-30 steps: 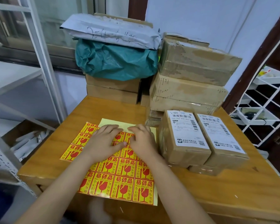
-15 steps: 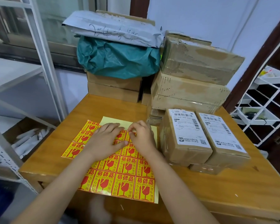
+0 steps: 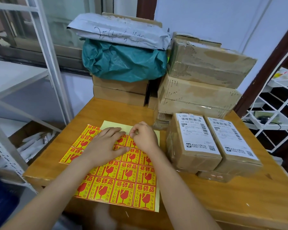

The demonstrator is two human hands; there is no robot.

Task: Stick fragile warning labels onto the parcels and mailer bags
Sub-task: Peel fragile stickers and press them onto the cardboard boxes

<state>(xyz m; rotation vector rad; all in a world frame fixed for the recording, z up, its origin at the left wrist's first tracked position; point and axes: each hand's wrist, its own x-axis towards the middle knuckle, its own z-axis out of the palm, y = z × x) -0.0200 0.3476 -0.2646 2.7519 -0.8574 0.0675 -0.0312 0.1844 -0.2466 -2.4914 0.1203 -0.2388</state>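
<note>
- On the wooden table [image 3: 239, 193], the label sheet [image 3: 123, 185] lies flat, its long axis running from the near table edge toward the stacked parcels at the back.
- Printed goblets and arrows on the labels stand upright as seen from the person's side; the far strip of the sheet is bare yellow backing.
- Left hand [image 3: 105, 146] rests palm down on the sheet, fingers spread flat and pressing on the labels.
- Right hand [image 3: 145, 138] sits just beside the left, thumb and forefinger pinched together at the boundary between the bare backing and the first row of labels; whether a label edge is caught between them cannot be told.
- Two small parcels [image 3: 194, 143] with white shipping labels lie side by side just right of the sheet, long axes parallel to it.
- Behind them, taped cardboard boxes [image 3: 206, 77] are stacked.
- At the back left, a green mailer bag [image 3: 123, 62] sits on flat cartons, with a grey mailer bag [image 3: 120, 32] on top.
</note>
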